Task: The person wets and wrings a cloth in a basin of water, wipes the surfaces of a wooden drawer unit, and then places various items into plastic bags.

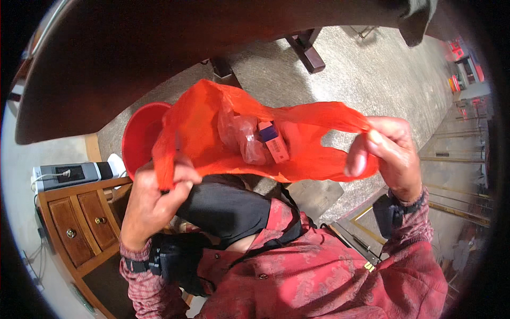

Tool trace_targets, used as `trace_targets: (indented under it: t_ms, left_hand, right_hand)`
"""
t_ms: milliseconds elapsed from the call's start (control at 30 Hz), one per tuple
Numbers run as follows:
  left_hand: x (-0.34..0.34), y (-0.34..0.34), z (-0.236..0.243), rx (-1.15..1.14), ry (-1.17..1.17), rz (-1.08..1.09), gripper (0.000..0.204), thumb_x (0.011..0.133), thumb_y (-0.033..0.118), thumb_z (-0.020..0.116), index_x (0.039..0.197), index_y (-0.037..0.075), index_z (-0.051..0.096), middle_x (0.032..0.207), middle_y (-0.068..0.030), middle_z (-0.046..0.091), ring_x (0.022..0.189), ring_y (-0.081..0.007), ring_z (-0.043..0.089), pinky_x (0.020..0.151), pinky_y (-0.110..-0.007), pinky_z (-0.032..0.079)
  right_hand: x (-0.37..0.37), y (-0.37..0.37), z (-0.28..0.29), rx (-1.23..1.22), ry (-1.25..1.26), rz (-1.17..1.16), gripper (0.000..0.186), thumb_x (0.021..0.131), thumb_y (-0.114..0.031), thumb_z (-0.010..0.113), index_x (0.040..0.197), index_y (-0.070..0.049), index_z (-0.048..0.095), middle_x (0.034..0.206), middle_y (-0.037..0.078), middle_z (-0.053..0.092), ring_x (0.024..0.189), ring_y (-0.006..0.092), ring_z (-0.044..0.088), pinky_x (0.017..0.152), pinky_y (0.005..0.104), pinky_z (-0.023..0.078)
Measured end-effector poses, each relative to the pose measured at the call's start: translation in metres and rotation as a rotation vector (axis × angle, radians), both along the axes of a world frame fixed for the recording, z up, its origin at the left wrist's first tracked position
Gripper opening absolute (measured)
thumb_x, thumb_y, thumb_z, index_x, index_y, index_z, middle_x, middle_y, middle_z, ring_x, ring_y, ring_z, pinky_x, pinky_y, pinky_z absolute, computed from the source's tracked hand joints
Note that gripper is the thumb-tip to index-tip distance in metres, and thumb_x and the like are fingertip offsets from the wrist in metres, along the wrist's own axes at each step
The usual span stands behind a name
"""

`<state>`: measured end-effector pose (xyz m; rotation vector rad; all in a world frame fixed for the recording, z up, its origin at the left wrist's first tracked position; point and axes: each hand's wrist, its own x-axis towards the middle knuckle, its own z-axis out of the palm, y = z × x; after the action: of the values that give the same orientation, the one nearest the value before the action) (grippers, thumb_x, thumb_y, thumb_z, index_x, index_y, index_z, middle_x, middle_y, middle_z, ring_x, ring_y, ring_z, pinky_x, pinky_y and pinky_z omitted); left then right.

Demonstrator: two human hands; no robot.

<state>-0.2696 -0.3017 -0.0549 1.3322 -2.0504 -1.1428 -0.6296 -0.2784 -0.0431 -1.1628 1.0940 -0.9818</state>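
Stretched between my two hands is a red plastic bag (313, 119), its mouth spread wide and facing up. My left hand (159, 194) has its fingers closed round the handle on the left side. The other handle is pinched between thumb and fingers of my right hand (390, 149). Inside the bag lie a small box (273, 142), white-pink with a dark blue end, and a crumpled clear plastic bag (249, 141) beside it. What the clear bag contains, if anything, I cannot tell.
A dark tabletop (133, 58) spans the upper left, close beyond the bag. Behind the bag's left side stands a red bucket (142, 133). A wooden drawer cabinet (79, 228) at the left bears a grey-white device (69, 175). Glass-fronted panels (451, 170) line the right.
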Motion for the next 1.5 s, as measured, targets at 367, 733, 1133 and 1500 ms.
trace_targets:
  t_ms: [367,733,1133,1500]
  left_hand:
    - [0.041,0.091,0.033,-0.149,-0.010,0.126,0.019,0.059,0.001,0.070,0.077,0.008,0.073,0.095,-0.0118,0.067,0.079,-0.0269,0.062,0.068,-0.036,0.046]
    - [0.073,0.149,0.085,-0.307,0.059,0.355,0.010,0.074,0.005,0.072,0.075,0.016,0.071,0.099,-0.0186,0.068,0.092,-0.0296,0.065,0.084,-0.040,0.051]
    - [0.179,0.234,0.139,-0.917,0.531,0.525,0.014,0.081,0.015,0.064,0.094,0.010,0.064,0.099,-0.0151,0.059,0.100,-0.0302,0.055,0.090,-0.045,0.044]
    - [0.177,0.224,0.107,-0.750,0.551,0.665,0.028,0.079,0.020,0.061,0.101,0.002,0.063,0.076,-0.0121,0.057,0.076,-0.0232,0.050,0.071,-0.035,0.041]
  right_hand:
    - [0.023,0.013,0.024,-0.198,-0.233,0.085,0.038,0.092,-0.023,0.055,0.090,0.014,0.058,0.051,0.016,0.059,0.039,0.0281,0.058,0.040,0.0378,0.051]
    - [0.043,0.006,0.056,-0.461,-0.477,0.446,0.034,0.098,-0.021,0.050,0.100,0.013,0.051,0.049,0.014,0.060,0.035,0.0239,0.056,0.035,0.0318,0.050]
    - [0.133,0.009,0.107,-0.714,-0.262,0.671,0.040,0.097,-0.028,0.051,0.094,0.011,0.057,0.055,0.014,0.062,0.043,0.0250,0.059,0.043,0.0328,0.052]
    - [0.189,0.001,0.083,-0.580,-0.105,0.703,0.046,0.096,-0.035,0.052,0.089,0.009,0.062,0.061,0.014,0.064,0.050,0.0261,0.062,0.051,0.0336,0.054]
